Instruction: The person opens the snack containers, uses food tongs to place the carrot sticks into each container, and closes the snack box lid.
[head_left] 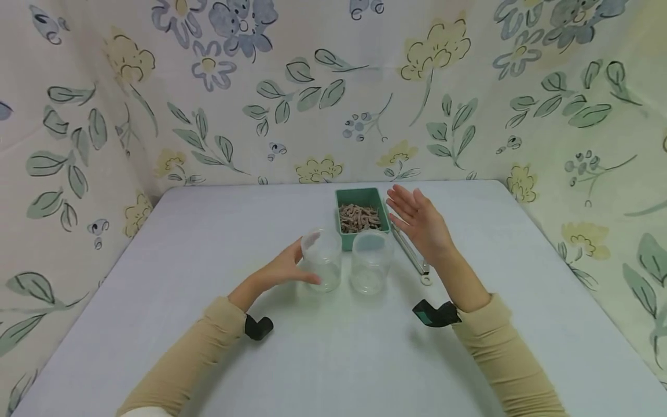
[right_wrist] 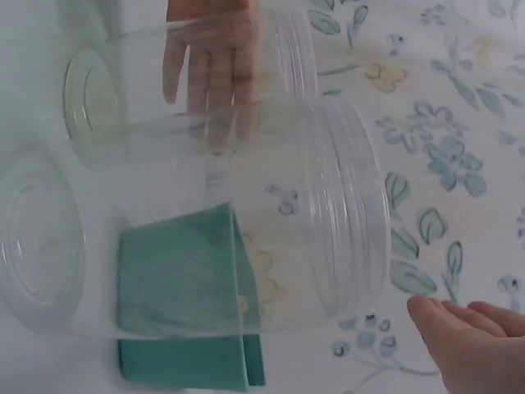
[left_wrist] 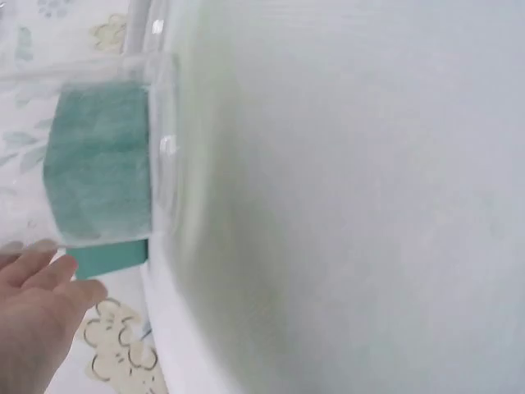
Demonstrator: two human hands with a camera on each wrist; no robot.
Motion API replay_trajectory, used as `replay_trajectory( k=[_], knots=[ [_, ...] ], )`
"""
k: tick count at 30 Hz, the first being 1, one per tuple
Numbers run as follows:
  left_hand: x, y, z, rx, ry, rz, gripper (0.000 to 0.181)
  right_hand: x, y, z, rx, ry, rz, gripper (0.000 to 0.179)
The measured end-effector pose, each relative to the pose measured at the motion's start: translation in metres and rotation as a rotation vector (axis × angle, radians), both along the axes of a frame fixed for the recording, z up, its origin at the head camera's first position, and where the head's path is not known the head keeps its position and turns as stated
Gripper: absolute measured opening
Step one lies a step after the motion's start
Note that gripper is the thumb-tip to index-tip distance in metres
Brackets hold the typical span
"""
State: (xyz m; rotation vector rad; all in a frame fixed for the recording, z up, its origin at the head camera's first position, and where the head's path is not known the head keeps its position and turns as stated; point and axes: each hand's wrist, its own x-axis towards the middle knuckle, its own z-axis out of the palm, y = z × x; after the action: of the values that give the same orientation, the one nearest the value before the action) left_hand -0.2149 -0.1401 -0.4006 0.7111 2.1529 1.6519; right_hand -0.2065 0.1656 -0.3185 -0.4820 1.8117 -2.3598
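Two clear plastic jars stand upright side by side mid-table: a left jar (head_left: 327,258) and a right jar (head_left: 372,263). My left hand (head_left: 281,267) is at the left jar's side, thumb in front and fingers behind; in the right wrist view its fingers (right_wrist: 220,78) look straight through the clear plastic. Whether they press on the wall I cannot tell. My right hand (head_left: 428,230) is raised to the right of the right jar, fingers extended, holding nothing. Behind the jars sits a green box (head_left: 384,217) with brownish, twisted dry pieces (head_left: 359,218) in it.
Metal tongs (head_left: 411,249) with a pale ring at the near end lie right of the green box, partly behind my right hand. The white table (head_left: 333,359) ends at a flowered cloth (head_left: 312,116) at the back and sides.
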Motion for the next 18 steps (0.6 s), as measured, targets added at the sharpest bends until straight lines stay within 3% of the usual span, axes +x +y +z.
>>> replay_trajectory(
  k=[3, 6, 11, 15, 18],
  knots=[
    [0.003, 0.010, -0.004, -0.047, 0.055, 0.093, 0.094, 0.002, -0.007, -0.002, -0.004, 0.002, 0.052, 0.070],
    [0.008, 0.016, 0.002, -0.065, 0.080, 0.196, 0.083, 0.004, -0.012, -0.004, 0.006, 0.000, 0.085, 0.071],
    [0.020, 0.025, 0.036, -0.125, 0.161, 0.327, 0.081, 0.006, -0.020, -0.004, 0.011, -0.019, 0.115, 0.067],
    [0.029, 0.037, 0.062, -0.175, 0.339, 0.422, 0.088, 0.009, -0.031, -0.002, 0.061, -0.035, 0.135, 0.064],
    [0.035, 0.047, 0.072, -0.252, 0.469, 0.516, 0.092, 0.012, -0.040, -0.003, 0.133, -0.001, 0.115, 0.062]
  ],
)
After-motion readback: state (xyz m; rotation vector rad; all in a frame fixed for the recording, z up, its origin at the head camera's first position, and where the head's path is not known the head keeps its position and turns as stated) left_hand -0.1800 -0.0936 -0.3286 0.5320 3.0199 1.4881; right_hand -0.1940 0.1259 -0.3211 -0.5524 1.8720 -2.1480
